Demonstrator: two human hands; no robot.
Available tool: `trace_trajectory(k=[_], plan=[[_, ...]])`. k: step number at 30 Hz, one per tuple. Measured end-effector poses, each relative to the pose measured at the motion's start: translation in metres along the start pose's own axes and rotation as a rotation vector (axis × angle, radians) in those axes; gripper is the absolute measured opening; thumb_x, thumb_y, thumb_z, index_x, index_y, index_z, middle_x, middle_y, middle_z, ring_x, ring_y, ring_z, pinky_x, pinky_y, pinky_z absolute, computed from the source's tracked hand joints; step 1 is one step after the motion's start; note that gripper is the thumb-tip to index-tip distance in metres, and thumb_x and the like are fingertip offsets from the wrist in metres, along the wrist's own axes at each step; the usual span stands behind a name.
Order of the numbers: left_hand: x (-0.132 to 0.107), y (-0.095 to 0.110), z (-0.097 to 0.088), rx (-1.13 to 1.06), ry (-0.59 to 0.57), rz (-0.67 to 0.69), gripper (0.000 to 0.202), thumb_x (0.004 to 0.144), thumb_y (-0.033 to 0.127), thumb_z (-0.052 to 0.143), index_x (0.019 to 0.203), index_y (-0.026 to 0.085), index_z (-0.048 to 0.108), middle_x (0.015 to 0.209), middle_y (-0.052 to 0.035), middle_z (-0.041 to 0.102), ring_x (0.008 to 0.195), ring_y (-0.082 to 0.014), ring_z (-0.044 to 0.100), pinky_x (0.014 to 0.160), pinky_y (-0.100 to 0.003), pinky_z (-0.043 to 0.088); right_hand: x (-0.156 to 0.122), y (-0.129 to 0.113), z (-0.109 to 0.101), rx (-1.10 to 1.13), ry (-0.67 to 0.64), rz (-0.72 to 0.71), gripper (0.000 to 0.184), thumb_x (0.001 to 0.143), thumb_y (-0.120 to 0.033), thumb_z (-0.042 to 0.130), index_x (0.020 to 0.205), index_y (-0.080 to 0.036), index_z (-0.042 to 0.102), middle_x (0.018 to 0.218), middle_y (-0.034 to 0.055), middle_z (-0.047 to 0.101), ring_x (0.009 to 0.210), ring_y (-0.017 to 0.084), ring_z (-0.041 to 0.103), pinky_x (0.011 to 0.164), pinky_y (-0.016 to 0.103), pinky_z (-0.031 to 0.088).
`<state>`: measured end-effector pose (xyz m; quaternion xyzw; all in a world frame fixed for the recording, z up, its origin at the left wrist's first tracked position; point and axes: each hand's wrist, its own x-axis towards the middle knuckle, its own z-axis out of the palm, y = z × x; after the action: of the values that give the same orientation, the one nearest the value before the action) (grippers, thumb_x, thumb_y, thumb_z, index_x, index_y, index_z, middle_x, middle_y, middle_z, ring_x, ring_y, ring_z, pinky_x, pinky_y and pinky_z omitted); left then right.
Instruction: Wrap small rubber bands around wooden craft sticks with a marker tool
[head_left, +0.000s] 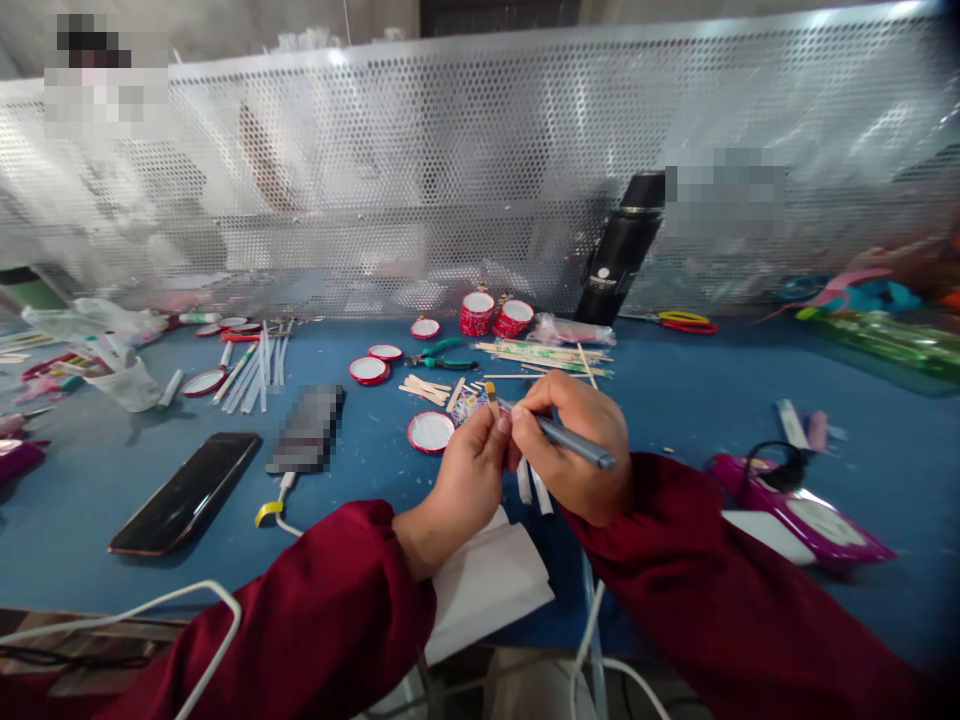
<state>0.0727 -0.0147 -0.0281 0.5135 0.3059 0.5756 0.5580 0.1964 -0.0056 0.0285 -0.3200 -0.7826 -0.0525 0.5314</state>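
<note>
My left hand (469, 478) is closed in a pinch on a short wooden stick (492, 398) that points up from its fingertips. My right hand (577, 445) is closed round a grey pen-like tool (574, 443), with the tool's tip at the stick. Both hands meet above the blue table (675, 400), just right of a red-rimmed round lid (430, 432). White folded paper (487, 575) lies under my left wrist. Both my sleeves are dark red.
More red-rimmed lids (369, 369), loose wooden sticks (544, 353), green-handled pliers (442, 356), a black flask (621, 250) and yellow-red scissors (684, 321) lie beyond my hands. A dark phone (186, 492) is at the left, a purple device (795, 505) at the right. A perforated metal screen (480, 170) backs the table.
</note>
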Motion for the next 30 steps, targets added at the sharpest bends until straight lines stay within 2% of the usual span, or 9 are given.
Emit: trace_trajectory(k=[9, 17, 22, 30], plan=[[-0.0005, 0.0037, 0.0010, 0.031, 0.002, 0.016, 0.050, 0.092, 0.063, 0.056, 0.071, 0.018, 0.048, 0.065, 0.0032, 0.044, 0.060, -0.0094, 0.036, 0.056, -0.023, 0.031, -0.0001, 0.0000, -0.0003, -0.014, 0.000, 0.003, 0.016, 0.087, -0.022, 0.059, 0.073, -0.024, 0.051, 0.066, -0.0006, 0.058, 0.062, 0.017, 0.056, 0.061, 0.032, 0.043], [0.0000, 0.0000, 0.0000, 0.047, 0.010, 0.011, 0.047, 0.093, 0.061, 0.055, 0.074, 0.019, 0.049, 0.069, 0.0021, 0.047, 0.064, -0.0106, 0.040, 0.062, -0.023, 0.038, 0.0001, -0.0001, -0.0004, -0.019, -0.014, 0.006, 0.016, 0.087, -0.022, 0.059, 0.073, -0.024, 0.051, 0.065, -0.0004, 0.059, 0.061, 0.016, 0.055, 0.061, 0.032, 0.043], [-0.0003, 0.0025, 0.0012, 0.012, 0.007, -0.005, 0.048, 0.092, 0.061, 0.057, 0.073, 0.019, 0.049, 0.067, 0.0025, 0.045, 0.064, -0.0104, 0.038, 0.059, -0.023, 0.035, 0.0003, -0.0002, -0.0005, -0.011, 0.003, 0.013, 0.015, 0.087, -0.022, 0.059, 0.074, -0.024, 0.052, 0.066, -0.0005, 0.059, 0.062, 0.016, 0.056, 0.061, 0.031, 0.043], [0.0002, 0.0005, 0.0009, 0.006, 0.020, -0.012, 0.047, 0.091, 0.059, 0.060, 0.072, 0.019, 0.048, 0.068, 0.0027, 0.047, 0.064, -0.0100, 0.040, 0.061, -0.023, 0.037, 0.0005, 0.0002, -0.0002, 0.002, -0.022, 0.001, 0.016, 0.086, -0.020, 0.059, 0.073, -0.024, 0.052, 0.065, -0.0009, 0.058, 0.060, 0.016, 0.054, 0.060, 0.031, 0.042]])
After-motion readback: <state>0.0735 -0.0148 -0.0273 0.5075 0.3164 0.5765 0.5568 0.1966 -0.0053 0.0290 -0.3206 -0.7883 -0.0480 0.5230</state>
